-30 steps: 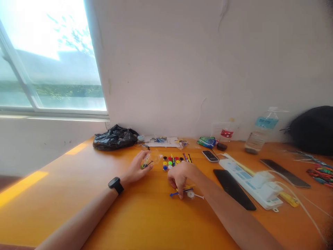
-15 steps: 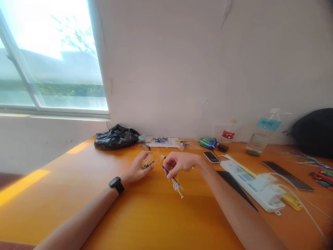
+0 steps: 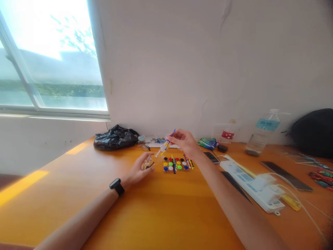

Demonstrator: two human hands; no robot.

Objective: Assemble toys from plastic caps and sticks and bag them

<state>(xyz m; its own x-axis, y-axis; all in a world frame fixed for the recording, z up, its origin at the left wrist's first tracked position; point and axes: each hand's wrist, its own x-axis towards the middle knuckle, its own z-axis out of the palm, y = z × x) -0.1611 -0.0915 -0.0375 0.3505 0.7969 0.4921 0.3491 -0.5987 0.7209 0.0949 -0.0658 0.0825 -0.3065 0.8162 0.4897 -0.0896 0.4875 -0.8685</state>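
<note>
Your right hand (image 3: 183, 140) is up above the table (image 3: 156, 215). Its fingers pinch thin blue and yellow sticks (image 3: 168, 143) with a small white bit at the low end. Your left hand (image 3: 139, 171) rests on the table, fingers curled around a small clear bag (image 3: 148, 161) with coloured bits inside. The sticks hang just above that bag.

Beside the bag lie rows of little round caps (image 3: 176, 164) in many colours. A black bag (image 3: 114, 137) sits by the wall on the left. On the right are a phone (image 3: 211, 157), a white power strip (image 3: 253, 182) and a water bottle (image 3: 261, 133). Your right arm hides part of a flat black thing (image 3: 228, 174).

The bottle has a blue label and a small jar (image 3: 227, 133) has a red one. The words on both are too blurry to read.
</note>
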